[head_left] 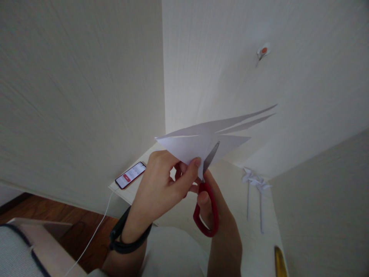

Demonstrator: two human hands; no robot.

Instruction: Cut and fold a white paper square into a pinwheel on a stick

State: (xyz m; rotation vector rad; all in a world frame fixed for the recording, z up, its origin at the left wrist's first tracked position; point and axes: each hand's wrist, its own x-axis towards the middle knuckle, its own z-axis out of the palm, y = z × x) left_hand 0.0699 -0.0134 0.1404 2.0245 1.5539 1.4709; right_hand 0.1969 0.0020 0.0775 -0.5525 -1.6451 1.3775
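Walls of pale textured paper meet in a corner behind everything, and a white counter runs along their foot. Folded white paper is held up in mid-air before the corner; its long axis runs from lower left to upper right, and its slit flaps taper to thin points aimed at the upper right. The left hand pinches the paper's lower edge between thumb and fingers, a black band around the wrist. The right hand, just below and partly hidden by the left, is closed through the red loops of the scissors, whose grey blade points up and slightly right, lying against the paper's lower part. On the counter to the right lie two paper pinwheels on grey sticks, well apart from the hands. A smartphone with a lit screen lies at the counter's left end, a white cable trailing down from it.
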